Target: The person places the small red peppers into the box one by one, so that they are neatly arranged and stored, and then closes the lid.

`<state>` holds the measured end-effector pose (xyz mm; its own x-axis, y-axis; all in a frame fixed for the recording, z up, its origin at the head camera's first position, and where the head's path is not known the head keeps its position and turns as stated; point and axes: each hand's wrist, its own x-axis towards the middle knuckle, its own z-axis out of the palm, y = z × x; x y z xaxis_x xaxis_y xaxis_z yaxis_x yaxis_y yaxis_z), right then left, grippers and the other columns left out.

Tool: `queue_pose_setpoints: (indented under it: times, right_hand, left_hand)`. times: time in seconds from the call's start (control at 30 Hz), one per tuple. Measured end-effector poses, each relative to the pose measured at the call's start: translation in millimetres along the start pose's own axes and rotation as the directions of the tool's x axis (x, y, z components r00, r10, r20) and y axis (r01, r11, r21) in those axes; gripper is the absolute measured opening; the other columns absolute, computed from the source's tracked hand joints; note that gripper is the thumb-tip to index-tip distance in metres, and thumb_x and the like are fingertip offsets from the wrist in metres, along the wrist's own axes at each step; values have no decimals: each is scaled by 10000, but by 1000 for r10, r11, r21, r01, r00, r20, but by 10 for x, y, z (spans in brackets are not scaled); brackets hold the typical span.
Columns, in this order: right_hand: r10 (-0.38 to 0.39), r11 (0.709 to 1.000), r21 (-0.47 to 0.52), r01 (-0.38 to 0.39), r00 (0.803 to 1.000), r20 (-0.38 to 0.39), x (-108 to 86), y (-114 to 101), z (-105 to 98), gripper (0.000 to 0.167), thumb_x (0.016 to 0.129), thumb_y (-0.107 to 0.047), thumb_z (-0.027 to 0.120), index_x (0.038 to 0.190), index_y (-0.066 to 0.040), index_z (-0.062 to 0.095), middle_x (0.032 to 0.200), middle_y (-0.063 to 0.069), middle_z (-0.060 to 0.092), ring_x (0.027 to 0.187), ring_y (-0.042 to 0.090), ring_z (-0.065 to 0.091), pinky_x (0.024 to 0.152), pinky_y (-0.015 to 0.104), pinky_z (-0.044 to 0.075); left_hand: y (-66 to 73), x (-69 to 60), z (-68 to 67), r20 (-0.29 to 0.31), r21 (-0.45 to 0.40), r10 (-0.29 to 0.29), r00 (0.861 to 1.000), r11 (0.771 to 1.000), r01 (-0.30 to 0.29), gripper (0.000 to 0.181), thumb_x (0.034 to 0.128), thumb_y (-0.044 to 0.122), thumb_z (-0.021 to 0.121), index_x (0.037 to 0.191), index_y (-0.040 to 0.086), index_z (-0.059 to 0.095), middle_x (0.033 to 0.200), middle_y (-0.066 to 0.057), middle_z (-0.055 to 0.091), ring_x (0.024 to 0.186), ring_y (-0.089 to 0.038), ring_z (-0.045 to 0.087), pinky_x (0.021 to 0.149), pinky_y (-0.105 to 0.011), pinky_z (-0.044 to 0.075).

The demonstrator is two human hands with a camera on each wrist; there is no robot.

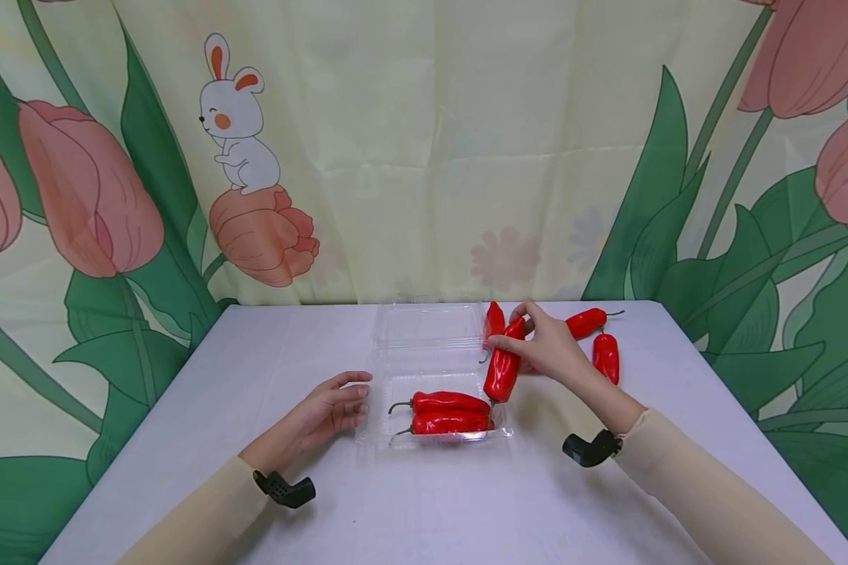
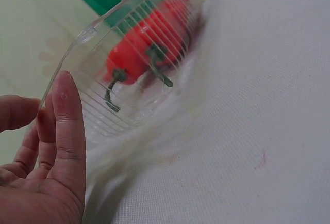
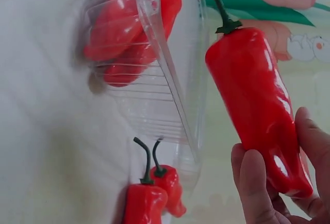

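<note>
My right hand [image 1: 554,345] grips a glossy red pepper [image 1: 505,365] near its tip, above the right side of a clear plastic clamshell box [image 1: 396,384]. In the right wrist view the pepper's green stem [image 3: 219,2] points away from the fingers. Two more red peppers [image 1: 451,402] lie side by side in the box, stems toward the left. My left hand [image 1: 328,412] is at the box's left side. The left wrist view shows its thumb and fingers pinching the thin rim [image 2: 54,79] of the box.
The box's clear lid [image 1: 431,323] lies folded back behind it. A red pepper [image 1: 494,320] lies beside the lid, and others, including this pepper [image 1: 606,359], lie to the right. A printed tulip curtain [image 1: 410,157] hangs behind the white table [image 1: 438,510].
</note>
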<state>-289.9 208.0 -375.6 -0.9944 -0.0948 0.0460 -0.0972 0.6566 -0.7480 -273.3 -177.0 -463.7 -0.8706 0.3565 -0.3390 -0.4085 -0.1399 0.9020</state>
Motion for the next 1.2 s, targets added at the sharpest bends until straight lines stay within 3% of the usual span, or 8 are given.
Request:
queue_pose_setpoints:
  times: [0.2,0.43,0.67,0.77,0.93,1.2]
  right_hand:
    - [49,996,75,-49,999,3,18,13,-21,593,893,-319,823,1275,-55,455,1213,246,581,938,330,715,769,438,638]
    - [70,991,117,-68,997,-15,32,41,19,518,906,-273,814,1198,-48,450,1204,236,613,1022,369,702,749,359,638]
    - [18,1000,3,-17,998,-66,40,57,64,406,895,-332,814,1056,-89,532,1083,169,647,948,297,611,695,264,582]
    - [2,1000,0,-2,998,-61,40,53,77,372,898,-338,809,1019,-90,559,1031,155,670,930,287,616,698,269,578]
    - [8,1000,1,-8,1000,-24,50,47,119,376,909,-354,793,1101,-85,615,1055,159,721,922,288,663,738,341,624]
    - [-15,999,-31,16,1000,13,76,21,195,331,923,-347,774,1106,-79,710,1067,146,739,918,265,662,674,280,596]
  left_hand:
    - [8,0,4,-2,-1,0,1000,1000,0,427,1025,98,623,1413,60,447,975,-16,627,759,-118,660,727,-258,607]
    - [17,-7,3,2,-5,4,1000,1000,-4,411,1023,94,622,1399,62,457,961,-6,625,748,-113,659,725,-255,608]
    - [12,-7,4,-1,-3,-1,1000,1000,1,414,1020,99,631,1395,65,460,955,-13,632,742,-119,658,722,-255,607]
    - [7,-1,2,-1,-3,1,1000,1000,-1,416,1021,98,628,1399,59,456,954,-13,633,741,-119,658,720,-255,607]
    - [1,10,5,-5,2,-2,1000,1000,2,429,1024,95,621,1414,49,446,971,-16,623,745,-117,655,718,-253,607]
    - [1,8,12,-2,1,-3,1000,1000,3,416,1027,90,612,1408,48,450,978,-17,611,753,-117,652,722,-251,608]
